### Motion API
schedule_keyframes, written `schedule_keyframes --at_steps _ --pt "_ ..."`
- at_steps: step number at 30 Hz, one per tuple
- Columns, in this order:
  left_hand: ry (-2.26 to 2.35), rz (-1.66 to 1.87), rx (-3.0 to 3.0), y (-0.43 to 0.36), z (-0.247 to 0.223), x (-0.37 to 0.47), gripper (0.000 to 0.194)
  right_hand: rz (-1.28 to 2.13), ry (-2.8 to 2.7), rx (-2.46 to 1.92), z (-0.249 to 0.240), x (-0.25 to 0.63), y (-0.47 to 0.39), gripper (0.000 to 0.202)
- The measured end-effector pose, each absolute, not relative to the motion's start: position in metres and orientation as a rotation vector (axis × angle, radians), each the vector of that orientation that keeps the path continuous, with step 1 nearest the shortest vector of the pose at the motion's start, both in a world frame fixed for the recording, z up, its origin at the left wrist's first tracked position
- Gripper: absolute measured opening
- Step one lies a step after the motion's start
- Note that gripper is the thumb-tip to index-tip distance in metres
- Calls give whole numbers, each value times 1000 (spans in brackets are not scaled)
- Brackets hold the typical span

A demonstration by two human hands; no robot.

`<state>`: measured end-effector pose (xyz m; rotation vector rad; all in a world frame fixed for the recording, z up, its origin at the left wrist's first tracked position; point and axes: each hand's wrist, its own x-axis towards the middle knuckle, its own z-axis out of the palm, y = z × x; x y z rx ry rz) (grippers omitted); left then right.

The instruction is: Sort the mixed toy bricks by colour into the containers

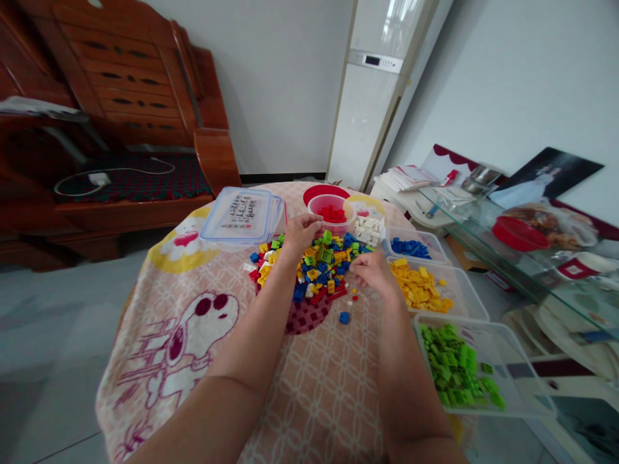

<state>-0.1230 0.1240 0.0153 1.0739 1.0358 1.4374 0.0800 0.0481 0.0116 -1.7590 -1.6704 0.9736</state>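
In the head view, a pile of mixed toy bricks (316, 274) lies on a round table spread with a pink patterned cloth (333, 386), and everything else sits around that pile. The left hand (304, 233) bends over its far side, fingers curled with the tips close together; the right hand (371, 270) is at its right edge, fingers likewise bent inward. Whether either hand pinches a brick cannot be told. One loose blue brick (344, 318) lies on the near side of the pile. Beyond the pile stands a round tub (345, 225) of red bricks, with white bricks (368, 230) to its right; to the right of the pile, clear boxes hold blue bricks (411, 248), yellow bricks (420, 288) and green bricks (454, 364). Left of the pile lies a blue-rimmed lid (236, 216). Farther left is a wooden bench (130, 84), cut off by the frame; beyond the pile rises a tall white appliance (360, 116), and well to the right is a cluttered glass shelf (512, 254). The left forearm hides part of the pile, both forearms run out of the bottom edge, the lid's writing is too small to read, and several shelf items are hard to make out.
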Motion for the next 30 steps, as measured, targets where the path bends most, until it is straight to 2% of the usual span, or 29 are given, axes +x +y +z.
schedule_keyframes --at_steps 4,8,15,19,24,30 --pt "1036 1437 1078 125 14 -123 19 1059 -1918 -1862 14 77 44 10" --pt "1027 1443 1083 124 14 -123 18 954 -2105 -1897 18 74 43 5" --pt "1028 1440 1091 125 14 -122 18 824 -2305 -1924 23 69 43 13" --pt "1015 1444 1082 125 14 -123 18 804 -2333 -1930 24 66 42 11" --pt "1010 1449 1073 126 13 -123 18 941 -2012 -1894 19 70 43 10" --pt "1028 1442 1077 125 15 -124 17 1110 -1424 -1592 5 74 50 7"
